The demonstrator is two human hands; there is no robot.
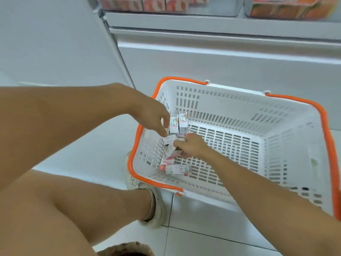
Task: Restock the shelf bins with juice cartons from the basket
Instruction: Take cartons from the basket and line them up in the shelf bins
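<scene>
A white basket [267, 115] with orange handles stands on the floor before the shelf. In its left corner lie several small juice cartons: two upright ones [178, 124] against the far wall and others lying flat [177, 168]. My left hand [153, 117] reaches down into that corner, its fingers bent over a carton beside the upright pair. My right hand [190, 145] is low in the basket, its fingers curled on a flat carton [170, 143] in the pile. Shelf bins [212, 6] with pink and orange cartons run along the top.
The white shelf base [221, 58] rises just behind the basket. My left foot in a pale shoe [147, 200] stands by the basket's near left corner on the tiled floor [203, 228]. My bare knees fill the lower left.
</scene>
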